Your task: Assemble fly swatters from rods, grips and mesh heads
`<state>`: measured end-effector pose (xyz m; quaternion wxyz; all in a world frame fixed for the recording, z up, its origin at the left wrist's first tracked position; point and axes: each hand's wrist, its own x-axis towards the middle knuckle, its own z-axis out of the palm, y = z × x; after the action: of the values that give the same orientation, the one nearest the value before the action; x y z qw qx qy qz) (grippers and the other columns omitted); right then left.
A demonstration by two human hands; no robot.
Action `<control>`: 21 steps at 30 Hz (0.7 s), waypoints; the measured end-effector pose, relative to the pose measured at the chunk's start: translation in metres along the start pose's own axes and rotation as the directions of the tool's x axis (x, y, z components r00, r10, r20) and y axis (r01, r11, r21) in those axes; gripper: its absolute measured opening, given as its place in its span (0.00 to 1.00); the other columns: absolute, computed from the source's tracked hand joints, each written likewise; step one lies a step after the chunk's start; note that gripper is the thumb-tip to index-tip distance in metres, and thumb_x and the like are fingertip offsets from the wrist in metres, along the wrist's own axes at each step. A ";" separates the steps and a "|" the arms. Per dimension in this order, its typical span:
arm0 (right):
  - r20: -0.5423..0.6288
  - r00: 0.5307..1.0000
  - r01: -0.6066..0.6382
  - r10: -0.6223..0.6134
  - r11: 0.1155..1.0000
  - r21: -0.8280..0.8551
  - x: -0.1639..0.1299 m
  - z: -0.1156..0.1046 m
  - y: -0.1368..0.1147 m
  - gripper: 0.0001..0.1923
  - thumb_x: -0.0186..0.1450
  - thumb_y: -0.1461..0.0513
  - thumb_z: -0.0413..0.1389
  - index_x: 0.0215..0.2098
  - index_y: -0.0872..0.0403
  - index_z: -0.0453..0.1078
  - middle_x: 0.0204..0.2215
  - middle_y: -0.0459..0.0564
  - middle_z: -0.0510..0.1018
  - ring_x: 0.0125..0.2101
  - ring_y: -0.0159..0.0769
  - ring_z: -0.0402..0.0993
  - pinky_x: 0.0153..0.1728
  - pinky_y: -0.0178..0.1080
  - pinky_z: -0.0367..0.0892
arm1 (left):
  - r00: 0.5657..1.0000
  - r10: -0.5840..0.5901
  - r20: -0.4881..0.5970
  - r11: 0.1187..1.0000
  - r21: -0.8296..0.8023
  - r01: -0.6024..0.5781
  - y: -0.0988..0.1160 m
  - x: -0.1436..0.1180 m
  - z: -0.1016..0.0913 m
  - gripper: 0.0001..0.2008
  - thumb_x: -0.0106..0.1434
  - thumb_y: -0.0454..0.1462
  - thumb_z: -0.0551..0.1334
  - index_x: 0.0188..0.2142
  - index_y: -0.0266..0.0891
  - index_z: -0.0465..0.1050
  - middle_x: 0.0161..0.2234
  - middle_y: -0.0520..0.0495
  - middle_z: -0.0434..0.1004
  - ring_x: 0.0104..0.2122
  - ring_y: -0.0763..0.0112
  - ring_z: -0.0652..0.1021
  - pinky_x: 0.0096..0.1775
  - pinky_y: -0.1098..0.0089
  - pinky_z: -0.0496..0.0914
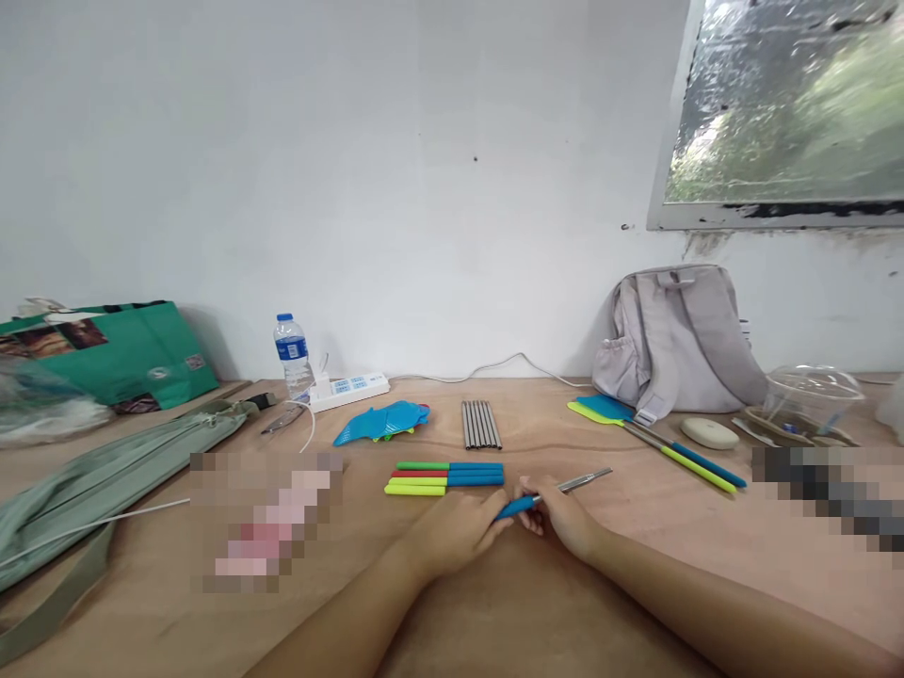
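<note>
My left hand is closed around the rear end of a blue handle, low over the table. From the handle's other end a thin metal telescopic rod points right and away from me. My right hand grips the rod near where it meets the handle. Just beyond my hands, loose green, red, yellow and blue handles lie in rows. Several bare metal rods lie side by side farther back. Left of them is a pile of fly swatter heads, a blue one on top.
Two assembled fly swatters, blue and yellow, lie at right near a grey backpack and a cream oval case. A water bottle and power strip stand back left. A green-grey bag lies at left.
</note>
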<state>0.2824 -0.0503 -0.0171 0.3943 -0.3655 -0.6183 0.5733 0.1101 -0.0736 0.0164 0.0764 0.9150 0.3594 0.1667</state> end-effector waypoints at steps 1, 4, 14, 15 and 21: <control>-0.028 1.000 -0.011 0.011 1.000 -0.011 0.000 0.001 -0.001 0.24 0.54 0.46 0.44 0.12 0.54 0.58 0.09 0.43 0.60 0.12 0.26 0.55 0.15 0.32 0.51 | 1.000 0.013 0.020 0.999 0.051 -0.014 -0.001 0.000 -0.001 0.12 0.64 0.41 0.46 0.41 0.43 0.63 0.38 0.48 0.72 0.37 0.69 0.72 0.36 0.72 0.64; -0.108 0.994 -0.001 0.006 0.999 0.040 0.002 0.001 -0.001 0.18 0.53 0.50 0.49 0.15 0.54 0.58 0.11 0.41 0.60 0.12 0.25 0.54 0.14 0.32 0.49 | 1.000 -0.010 0.028 0.984 0.179 0.005 -0.006 0.001 -0.005 0.13 0.64 0.42 0.45 0.40 0.42 0.64 0.36 0.48 0.74 0.35 0.67 0.74 0.34 0.71 0.64; 0.007 0.827 0.354 -0.563 0.510 -0.784 0.005 -0.056 -0.008 0.16 0.50 0.62 0.56 0.38 0.52 0.62 0.36 0.50 0.70 0.37 0.37 0.65 0.38 0.40 0.60 | 0.985 -0.128 -0.120 0.970 0.191 0.150 -0.043 -0.005 -0.015 0.16 0.64 0.44 0.46 0.41 0.41 0.67 0.38 0.49 0.75 0.36 0.65 0.74 0.35 0.68 0.65; 0.099 0.847 0.333 -0.522 0.376 -0.865 0.004 -0.057 -0.010 0.14 0.51 0.63 0.54 0.37 0.53 0.63 0.36 0.51 0.71 0.38 0.39 0.65 0.40 0.41 0.59 | 0.987 -0.120 -0.111 0.970 0.200 0.140 -0.043 -0.005 -0.014 0.16 0.63 0.43 0.46 0.41 0.41 0.67 0.38 0.49 0.75 0.36 0.64 0.74 0.35 0.68 0.65; 0.090 0.973 0.087 -0.212 -0.023 -0.996 0.000 -0.038 -0.013 0.09 0.57 0.61 0.47 0.28 0.56 0.68 0.27 0.53 0.75 0.27 0.38 0.70 0.27 0.36 0.56 | 0.993 -0.080 -0.087 0.969 0.227 0.098 -0.025 -0.003 -0.009 0.15 0.63 0.43 0.47 0.44 0.42 0.65 0.39 0.48 0.75 0.37 0.65 0.75 0.37 0.68 0.66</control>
<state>0.3167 -0.0352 -0.0024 0.1054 -0.4927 -0.8585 -0.0960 0.0895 -0.0575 0.0173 -0.0371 0.8934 0.4198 0.1556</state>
